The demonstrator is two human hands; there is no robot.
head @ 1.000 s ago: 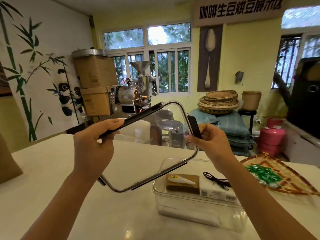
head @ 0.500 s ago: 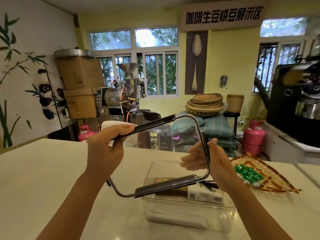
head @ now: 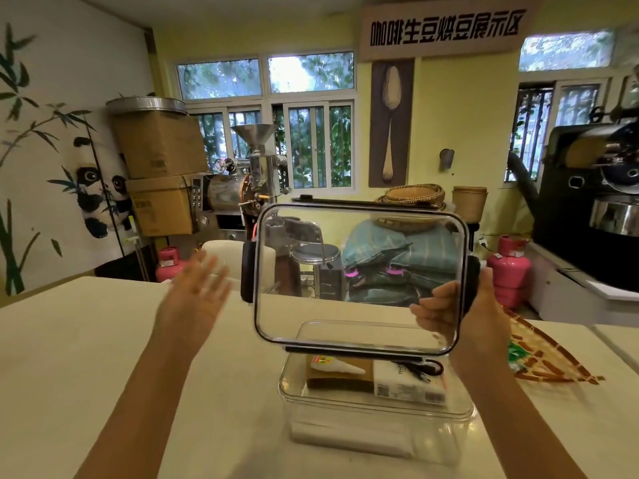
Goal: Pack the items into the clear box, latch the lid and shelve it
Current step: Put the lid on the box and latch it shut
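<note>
Before you, pale table (head: 69, 357) fills lower frame. Woven tray (head: 539, 357) with green bits lies at right edge of it. Upper left: panda-and-bamboo mural (head: 62, 174); beside it, stacked cardboard boxes (head: 159, 171) topped by metal lid. Centre back: small coffee roaster (head: 242, 188) under barred windows (head: 304, 143). Spoon poster (head: 390, 122) below sign (head: 446, 27). Right: pink gas cylinder (head: 508, 271), black roaster (head: 594, 188). Stacked baskets (head: 415, 195) rest on blue sacks (head: 397, 250).
</note>
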